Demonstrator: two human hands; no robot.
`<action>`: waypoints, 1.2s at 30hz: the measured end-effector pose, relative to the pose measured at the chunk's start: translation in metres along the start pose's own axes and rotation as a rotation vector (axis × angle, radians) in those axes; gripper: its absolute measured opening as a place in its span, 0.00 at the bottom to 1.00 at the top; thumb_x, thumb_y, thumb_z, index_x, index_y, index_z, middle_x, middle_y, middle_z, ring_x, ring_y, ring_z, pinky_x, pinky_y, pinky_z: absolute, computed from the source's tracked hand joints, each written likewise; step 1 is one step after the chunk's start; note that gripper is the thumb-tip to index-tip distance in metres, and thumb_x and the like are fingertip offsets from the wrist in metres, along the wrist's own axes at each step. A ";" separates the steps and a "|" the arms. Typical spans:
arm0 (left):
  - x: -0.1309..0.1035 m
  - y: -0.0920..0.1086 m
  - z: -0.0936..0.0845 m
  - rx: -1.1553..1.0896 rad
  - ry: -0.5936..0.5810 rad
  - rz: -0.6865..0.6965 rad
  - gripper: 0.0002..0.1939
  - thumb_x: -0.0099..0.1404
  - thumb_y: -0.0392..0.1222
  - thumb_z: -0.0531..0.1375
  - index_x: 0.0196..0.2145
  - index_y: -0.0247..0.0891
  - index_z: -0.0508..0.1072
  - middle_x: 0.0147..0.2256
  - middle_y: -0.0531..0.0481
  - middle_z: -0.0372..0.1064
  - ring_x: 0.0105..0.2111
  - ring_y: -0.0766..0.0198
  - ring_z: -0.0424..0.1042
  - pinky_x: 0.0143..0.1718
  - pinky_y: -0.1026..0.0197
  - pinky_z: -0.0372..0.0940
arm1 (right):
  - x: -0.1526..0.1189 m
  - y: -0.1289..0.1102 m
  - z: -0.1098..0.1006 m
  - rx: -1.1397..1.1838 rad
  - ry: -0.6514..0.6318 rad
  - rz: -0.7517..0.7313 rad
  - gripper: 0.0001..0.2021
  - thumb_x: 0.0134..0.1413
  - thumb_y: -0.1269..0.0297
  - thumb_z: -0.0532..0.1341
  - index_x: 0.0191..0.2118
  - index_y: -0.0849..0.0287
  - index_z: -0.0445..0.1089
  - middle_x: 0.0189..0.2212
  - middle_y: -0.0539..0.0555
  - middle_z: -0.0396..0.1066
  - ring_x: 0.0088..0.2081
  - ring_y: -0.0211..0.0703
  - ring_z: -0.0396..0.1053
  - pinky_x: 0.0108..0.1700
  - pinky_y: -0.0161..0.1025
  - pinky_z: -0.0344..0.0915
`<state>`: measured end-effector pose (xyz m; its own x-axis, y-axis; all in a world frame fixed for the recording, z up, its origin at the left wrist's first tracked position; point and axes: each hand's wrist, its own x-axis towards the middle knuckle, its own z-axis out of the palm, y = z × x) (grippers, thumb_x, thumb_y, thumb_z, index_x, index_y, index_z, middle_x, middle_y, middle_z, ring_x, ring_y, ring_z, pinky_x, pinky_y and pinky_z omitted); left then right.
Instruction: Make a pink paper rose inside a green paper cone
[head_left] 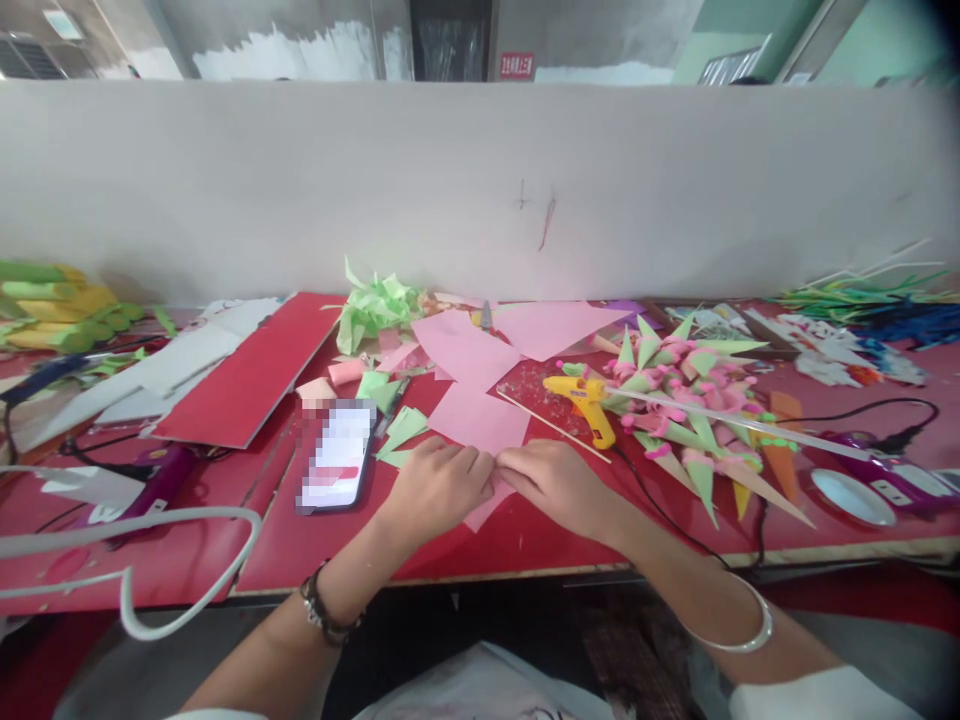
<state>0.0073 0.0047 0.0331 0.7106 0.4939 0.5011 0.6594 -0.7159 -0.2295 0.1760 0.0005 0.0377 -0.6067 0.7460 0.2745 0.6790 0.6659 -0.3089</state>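
Head view: both hands (444, 488) curled, meeting over pink paper (480, 412), covering part; whether grasping it, cannot tell.

The phone's (356, 470) screen is blurred with little squares, so the words can't be read. Just right of the phone, the curled left hand (442, 490) and right hand (562, 485) cover part of the pink paper (480, 415), and their fingertips are tucked away, so I can't tell what is between them. Far left of the phone, the white cable (202, 513) and the yellow and green rolls (67, 305) are cut off by the edge, and far right of it, so are the blue strips (919, 322).
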 end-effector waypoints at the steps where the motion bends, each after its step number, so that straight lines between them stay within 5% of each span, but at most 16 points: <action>1: 0.001 -0.001 -0.003 0.002 0.029 0.012 0.11 0.57 0.32 0.49 0.19 0.36 0.60 0.15 0.56 0.59 0.15 0.69 0.58 0.21 0.63 0.49 | 0.000 -0.002 -0.004 0.049 -0.016 0.009 0.13 0.57 0.67 0.47 0.25 0.60 0.61 0.19 0.49 0.63 0.23 0.34 0.60 0.26 0.31 0.51; 5: -0.001 -0.008 -0.015 0.000 0.075 0.002 0.12 0.56 0.32 0.49 0.17 0.36 0.59 0.12 0.58 0.57 0.14 0.71 0.54 0.23 0.64 0.49 | -0.002 -0.005 -0.015 0.204 -0.039 0.037 0.13 0.58 0.64 0.47 0.26 0.60 0.63 0.19 0.48 0.62 0.22 0.32 0.59 0.26 0.30 0.50; 9: -0.020 -0.031 -0.021 0.025 -0.021 -0.053 0.12 0.54 0.30 0.49 0.16 0.37 0.62 0.12 0.58 0.58 0.13 0.72 0.53 0.23 0.65 0.49 | -0.010 0.006 -0.026 0.250 -0.033 0.102 0.13 0.57 0.63 0.48 0.26 0.60 0.64 0.19 0.47 0.61 0.21 0.31 0.57 0.25 0.30 0.50; 14: -0.041 -0.057 -0.023 -0.038 -0.122 -0.360 0.11 0.54 0.33 0.50 0.19 0.38 0.68 0.15 0.54 0.64 0.18 0.66 0.60 0.22 0.65 0.49 | -0.016 0.021 -0.033 0.311 -0.076 0.176 0.13 0.56 0.63 0.48 0.27 0.61 0.64 0.21 0.49 0.64 0.23 0.33 0.60 0.27 0.30 0.52; 18: -0.030 -0.045 -0.026 -0.494 -0.239 -0.333 0.10 0.61 0.39 0.47 0.35 0.38 0.68 0.32 0.51 0.70 0.29 0.66 0.67 0.30 0.67 0.56 | -0.008 0.017 -0.027 0.350 -0.162 0.085 0.14 0.56 0.62 0.48 0.25 0.61 0.65 0.19 0.48 0.63 0.22 0.32 0.58 0.25 0.29 0.52; 22: -0.021 -0.032 -0.024 -0.557 -0.392 -0.213 0.17 0.64 0.44 0.46 0.24 0.37 0.67 0.20 0.54 0.66 0.22 0.68 0.63 0.27 0.66 0.53 | 0.002 0.010 -0.017 0.201 -0.100 -0.005 0.13 0.56 0.66 0.47 0.28 0.61 0.66 0.22 0.50 0.66 0.25 0.35 0.60 0.30 0.32 0.54; 26: -0.019 -0.027 -0.021 -0.605 -0.394 -0.281 0.20 0.65 0.43 0.44 0.20 0.36 0.65 0.18 0.54 0.65 0.20 0.69 0.62 0.25 0.67 0.52 | 0.010 -0.003 -0.004 -0.060 0.083 -0.176 0.07 0.50 0.71 0.52 0.27 0.60 0.66 0.25 0.52 0.66 0.30 0.39 0.61 0.40 0.39 0.53; 32: -0.015 -0.018 -0.031 -0.957 -0.436 -0.347 0.21 0.66 0.42 0.42 0.22 0.36 0.66 0.18 0.55 0.68 0.19 0.71 0.66 0.27 0.69 0.57 | 0.017 -0.019 0.007 -0.042 0.201 -0.153 0.07 0.42 0.73 0.51 0.18 0.59 0.59 0.13 0.45 0.56 0.19 0.32 0.50 0.25 0.31 0.48; 36: -0.026 -0.027 -0.036 -1.087 -0.466 -0.438 0.19 0.65 0.43 0.44 0.21 0.36 0.64 0.18 0.55 0.69 0.19 0.71 0.68 0.25 0.70 0.59 | 0.006 -0.001 0.001 -0.011 0.169 -0.100 0.08 0.39 0.75 0.51 0.16 0.59 0.58 0.13 0.45 0.55 0.19 0.31 0.50 0.25 0.31 0.47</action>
<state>-0.0383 -0.0065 0.0566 0.6489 0.7603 -0.0303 0.4764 -0.3749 0.7953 0.1711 0.0047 0.0387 -0.5936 0.6653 0.4528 0.6243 0.7357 -0.2626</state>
